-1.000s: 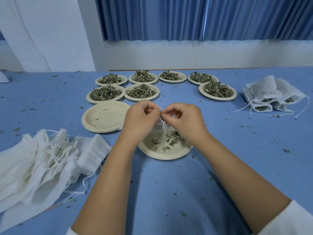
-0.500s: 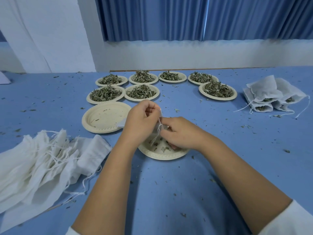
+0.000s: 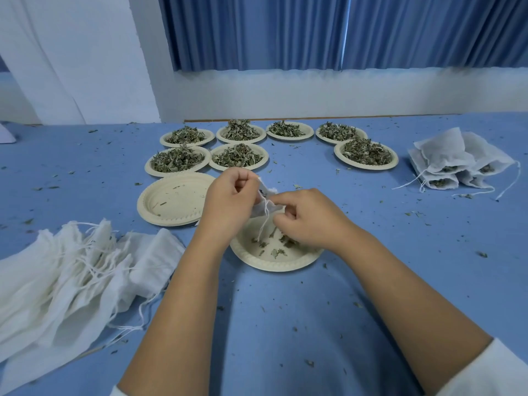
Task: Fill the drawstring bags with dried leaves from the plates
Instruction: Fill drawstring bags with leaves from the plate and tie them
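Left hand (image 3: 228, 204) was curled shut around the mouth of a small white drawstring bag (image 3: 264, 205), holding it up over the near plate (image 3: 271, 265). Right hand (image 3: 308, 218) met it from the other side, thumb and forefinger pinched at the bag's open edge and the other fingers curled under. Whether that pinch also held leaves could not be told. The bag's string (image 3: 264, 224) hung loose between the two hands, down toward the plate.

The near plate lay on the blue table (image 3: 400, 281) directly below the hands, holding only a few leaf scraps (image 3: 275, 252). Just left of it and farther back was a stack of empty plates (image 3: 171, 201).

Behind the stack and the hands stood seven full plates (image 3: 365, 167), each heaped with dried leaves (image 3: 365, 152). Four were in the back row near the wall, two sat in front on the left and one in front on the right.

Filled bags (image 3: 457, 158) lay piled at the far right of the table, strings trailing and leaves showing at their mouths. A heap of flat empty bags (image 3: 71, 267) lay at the near left with tangled strings. Leaf crumbs were scattered all over the table. A blue curtain (image 3: 314, 30) hung behind, and a white sleeve (image 3: 485, 375) showed at the right forearm.
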Action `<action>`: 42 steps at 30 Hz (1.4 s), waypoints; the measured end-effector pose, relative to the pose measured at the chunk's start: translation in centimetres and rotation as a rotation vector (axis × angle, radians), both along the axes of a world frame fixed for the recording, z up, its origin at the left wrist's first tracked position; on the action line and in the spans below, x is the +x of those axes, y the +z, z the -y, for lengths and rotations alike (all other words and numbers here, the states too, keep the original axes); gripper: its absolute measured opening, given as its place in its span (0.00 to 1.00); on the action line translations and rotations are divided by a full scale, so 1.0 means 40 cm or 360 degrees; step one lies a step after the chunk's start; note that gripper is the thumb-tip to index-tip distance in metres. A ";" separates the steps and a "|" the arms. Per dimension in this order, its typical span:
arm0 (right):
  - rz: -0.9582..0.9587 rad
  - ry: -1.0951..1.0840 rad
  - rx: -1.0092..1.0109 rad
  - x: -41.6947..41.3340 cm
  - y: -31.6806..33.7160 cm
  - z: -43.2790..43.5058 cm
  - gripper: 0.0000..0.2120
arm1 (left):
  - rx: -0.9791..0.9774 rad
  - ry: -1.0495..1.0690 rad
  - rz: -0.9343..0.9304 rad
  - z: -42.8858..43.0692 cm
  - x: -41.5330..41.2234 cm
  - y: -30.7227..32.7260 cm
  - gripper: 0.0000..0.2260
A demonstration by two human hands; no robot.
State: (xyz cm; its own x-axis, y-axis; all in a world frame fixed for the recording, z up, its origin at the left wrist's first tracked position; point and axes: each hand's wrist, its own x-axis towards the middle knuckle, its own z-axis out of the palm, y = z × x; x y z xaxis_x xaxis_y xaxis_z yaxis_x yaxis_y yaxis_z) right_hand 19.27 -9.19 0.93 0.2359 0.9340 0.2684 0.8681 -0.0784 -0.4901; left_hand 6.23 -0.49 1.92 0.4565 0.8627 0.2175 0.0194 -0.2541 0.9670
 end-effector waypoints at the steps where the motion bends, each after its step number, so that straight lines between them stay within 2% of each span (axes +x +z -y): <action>1: 0.0011 0.0018 -0.0034 -0.002 -0.005 -0.002 0.15 | 0.0012 -0.0025 -0.0015 0.001 -0.001 0.001 0.07; 5: 0.0001 0.0080 -0.0148 -0.005 -0.018 -0.010 0.10 | -0.0011 -0.0116 -0.0025 0.002 -0.001 0.002 0.06; 7: -0.0047 0.0087 -0.0026 -0.003 -0.017 -0.009 0.08 | 0.0010 -0.0073 -0.0002 0.002 0.000 0.003 0.07; 11: -0.0354 -0.0040 0.0380 0.010 -0.003 -0.009 0.08 | 0.0062 0.0131 0.0073 -0.005 0.000 0.000 0.08; 13: -0.0378 -0.0140 0.0441 0.023 0.001 -0.011 0.06 | 0.0066 0.0245 0.0129 -0.012 -0.001 -0.004 0.08; 15: -0.0261 -0.0180 0.0304 0.034 -0.001 -0.014 0.06 | 0.0025 0.0323 0.0209 -0.018 -0.002 -0.005 0.07; 19: 0.0167 -0.0062 -0.0282 0.027 -0.020 -0.015 0.10 | -0.0013 0.0358 0.0230 -0.025 -0.002 -0.006 0.07; 21: 0.0263 -0.0031 -0.0452 0.014 -0.025 -0.015 0.10 | -0.0006 0.0341 0.0210 -0.022 -0.001 -0.007 0.07; 25: -0.0130 0.0050 -0.0429 -0.006 -0.004 -0.008 0.17 | 0.0011 0.0319 0.0202 -0.019 -0.002 -0.004 0.08; 26: -0.0151 0.0049 -0.0391 -0.005 0.001 -0.007 0.18 | 0.0007 0.0311 0.0208 -0.018 -0.003 -0.003 0.07; 28: -0.0014 0.0024 -0.0386 0.006 0.009 -0.001 0.17 | 0.0000 0.0302 0.0217 -0.017 -0.003 -0.003 0.07; 31: 0.0197 0.0049 -0.0637 0.012 0.014 0.009 0.16 | -0.0003 0.0308 0.0209 -0.016 -0.003 -0.002 0.07; 34: 0.0144 0.0203 -0.0772 0.000 0.011 0.013 0.22 | 0.0003 0.0307 0.0189 -0.016 -0.003 -0.002 0.07; 37: 0.0128 0.0285 -0.0762 -0.010 0.003 0.010 0.24 | 0.0013 0.0303 0.0184 -0.015 -0.003 -0.002 0.07; 42: 0.0126 0.0289 -0.0545 -0.020 -0.021 -0.003 0.22 | 0.0033 0.0308 0.0157 -0.013 -0.003 -0.002 0.06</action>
State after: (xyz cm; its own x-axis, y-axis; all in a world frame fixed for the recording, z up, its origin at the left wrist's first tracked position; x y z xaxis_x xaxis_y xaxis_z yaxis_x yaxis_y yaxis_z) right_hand 18.48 -9.06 0.10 0.0495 0.9972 -0.0553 0.9169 -0.0674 -0.3935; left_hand 6.12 0.04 1.85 0.2585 0.9270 0.2717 -0.0248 -0.2747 0.9612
